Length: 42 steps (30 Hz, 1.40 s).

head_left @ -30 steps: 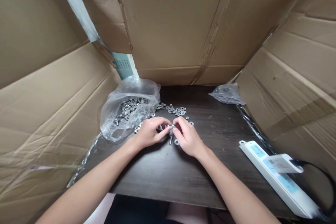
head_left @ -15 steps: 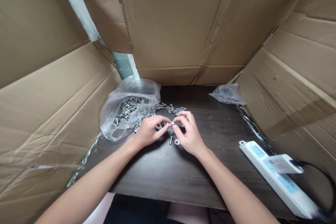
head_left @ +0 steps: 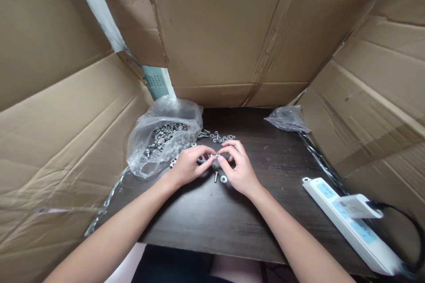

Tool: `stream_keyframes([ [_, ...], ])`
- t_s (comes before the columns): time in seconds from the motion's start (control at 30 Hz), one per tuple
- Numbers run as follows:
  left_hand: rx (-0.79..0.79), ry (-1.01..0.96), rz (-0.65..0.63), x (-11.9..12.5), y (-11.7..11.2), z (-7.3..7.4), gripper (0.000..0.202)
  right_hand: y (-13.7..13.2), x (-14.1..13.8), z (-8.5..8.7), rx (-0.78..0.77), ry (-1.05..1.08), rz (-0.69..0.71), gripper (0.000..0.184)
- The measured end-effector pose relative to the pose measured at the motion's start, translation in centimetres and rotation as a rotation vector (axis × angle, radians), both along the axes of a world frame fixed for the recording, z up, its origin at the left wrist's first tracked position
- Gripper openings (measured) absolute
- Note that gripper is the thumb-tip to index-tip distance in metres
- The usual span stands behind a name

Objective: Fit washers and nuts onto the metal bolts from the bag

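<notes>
Surroundings: brown cardboard sheets [head_left: 226, 31] wall in three sides of a dark wood-grain worktop [head_left: 206, 216].
Left hand [head_left: 186, 169]: grip pinched on a small silver bolt [head_left: 215, 155], held just above the middle of the worktop.
Right hand [head_left: 241, 171]: grip clamped on the same bolt's other end.
Nearby: clear plastic bag of metal fasteners [head_left: 159, 141] to the left; loose silver washers [head_left: 224, 138] behind the hands; white power strip [head_left: 348, 221] at the right edge.

Soft, even daylight from above — faint shadows, sharp centre, wide-angle bending at the edges.
</notes>
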<state>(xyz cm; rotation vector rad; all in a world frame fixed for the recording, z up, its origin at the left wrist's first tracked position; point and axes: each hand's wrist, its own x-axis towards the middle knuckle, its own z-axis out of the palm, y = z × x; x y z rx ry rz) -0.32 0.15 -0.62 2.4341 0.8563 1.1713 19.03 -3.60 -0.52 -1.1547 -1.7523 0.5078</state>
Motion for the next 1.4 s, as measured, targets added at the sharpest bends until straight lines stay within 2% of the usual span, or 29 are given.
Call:
stream_keyframes([
  [0.17,-0.016,0.009,-0.018,0.10,-0.09,-0.06,0.009,0.18,0.10,-0.04,-0.035,-0.001,0.060,0.027],
  [0.33,-0.033,0.000,-0.012,0.19,-0.07,-0.17,0.009,0.10,0.33,0.25,-0.067,0.036,0.134,0.023],
  [0.43,-0.040,0.006,-0.026,0.20,-0.04,-0.23,0.009,0.11,0.40,0.29,-0.076,0.017,0.150,0.030],
  [0.67,-0.023,0.006,0.002,-0.06,0.01,-0.02,0.008,0.36,0.27,0.13,-0.069,0.055,0.045,0.015],
  [0.97,-0.006,0.014,-0.004,-0.04,0.12,-0.06,0.008,0.39,-0.03,-0.03,0.029,0.013,0.065,0.017],
  [1.4,-0.005,0.028,0.001,-0.01,0.02,0.18,0.011,0.02,0.13,0.01,-0.033,0.038,-0.071,0.028],
])
